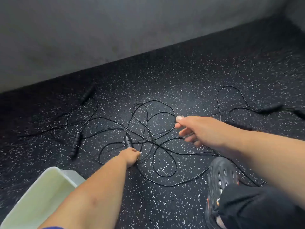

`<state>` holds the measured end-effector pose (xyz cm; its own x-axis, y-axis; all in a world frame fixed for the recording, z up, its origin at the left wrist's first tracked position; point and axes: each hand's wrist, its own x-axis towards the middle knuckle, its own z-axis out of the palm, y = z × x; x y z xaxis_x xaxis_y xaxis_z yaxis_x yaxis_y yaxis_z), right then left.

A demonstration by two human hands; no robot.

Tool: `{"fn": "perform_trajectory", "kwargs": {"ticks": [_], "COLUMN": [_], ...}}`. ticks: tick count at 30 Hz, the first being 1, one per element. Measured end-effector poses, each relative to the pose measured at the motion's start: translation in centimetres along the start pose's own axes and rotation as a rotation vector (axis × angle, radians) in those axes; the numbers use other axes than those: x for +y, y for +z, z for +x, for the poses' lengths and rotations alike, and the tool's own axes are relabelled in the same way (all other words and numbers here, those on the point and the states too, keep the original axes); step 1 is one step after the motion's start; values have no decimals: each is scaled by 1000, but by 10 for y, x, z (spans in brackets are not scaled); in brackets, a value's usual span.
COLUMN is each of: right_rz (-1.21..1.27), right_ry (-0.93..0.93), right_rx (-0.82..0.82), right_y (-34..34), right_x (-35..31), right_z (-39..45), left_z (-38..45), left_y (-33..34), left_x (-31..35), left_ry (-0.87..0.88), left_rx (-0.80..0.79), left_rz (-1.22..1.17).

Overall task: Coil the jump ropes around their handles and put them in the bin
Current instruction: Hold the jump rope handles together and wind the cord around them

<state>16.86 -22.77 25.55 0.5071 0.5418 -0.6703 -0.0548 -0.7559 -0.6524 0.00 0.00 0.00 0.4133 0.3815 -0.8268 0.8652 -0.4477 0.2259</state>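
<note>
Down on the speckled floor [198, 76], the left hand [132, 156] grips the lower end of a black handle [127, 141] whose thin rope [153, 129] sprawls in tangled loops. Meanwhile the right hand [196, 129] reaches over the loops with its fingers relaxed and spread, holding nothing. Another handle [76, 143] lies left of it, and the pale bin [49, 172] sits at lower left

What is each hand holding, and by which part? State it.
The left hand grips a black jump rope handle by its near end; the cord end sticks out beyond the fist. The right hand holds nothing, its fingers spread above the tangled cords.
</note>
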Motion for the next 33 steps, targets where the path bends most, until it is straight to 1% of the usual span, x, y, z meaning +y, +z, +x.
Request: {"fn": "perform_trajectory", "kwargs": {"ticks": [2, 5, 9, 11, 12, 14, 16, 17, 19, 21, 24, 26, 28, 30, 32, 33], "right_rz": [-20, -64, -75, -168, -216, -245, -164, -114, -54, -36, -78, -173, -234, -382, -485, -524], "right_ry": [20, 33, 26, -7, -29, -51, -28, -2, 22, 29, 40, 30, 3, -71, -123, -132], "right_rx": [-8, -20, -25, -53, -68, -80, -46, -25, -7, -11, -9, -26, -41, -73, -72, -56], "right_y": [4, 8, 10, 9, 9, 10, 12, 13, 14, 15, 15, 14, 13, 11, 11, 11], "right_x": [-5, -8, -13, -16, -18, -17, -12, -9, -3, 2, 9, 8, 3, -8, -15, -17], "right_z": [12, 23, 36, 39, 40, 41, 41, 39, 35, 28, 20, 12, 4, -5, -8, -11], "left_z": [12, 15, 8, 8, 4, 3, 2, 1, 4, 5, -1, -12, -28, -48, -70, -84], "left_y": [0, 15, 45, 57, 60, 65, 67, 67, 68, 68, 66, 60, 51, 34, 12, -2], "left_x": [-3, -1, 0, -7, -8, -13, -14, -14, -11, -8, -2, 3, 9, 17, 33, 41], "left_ry": [-54, -95, -72, -37, -15, 55, 125, 142, 111, 86, 134, 189, 211, 216, 235, 257], "left_rx": [-65, -120, -122, -135, -131, -68, -43, -60, -120, -145, -84, -25, 58, 137, 220, 270], "left_rz": [121, 374, 593, 681, 708, 722, 721, 716, 712, 726, 780, 687, 390, 102, -45, -82]}}
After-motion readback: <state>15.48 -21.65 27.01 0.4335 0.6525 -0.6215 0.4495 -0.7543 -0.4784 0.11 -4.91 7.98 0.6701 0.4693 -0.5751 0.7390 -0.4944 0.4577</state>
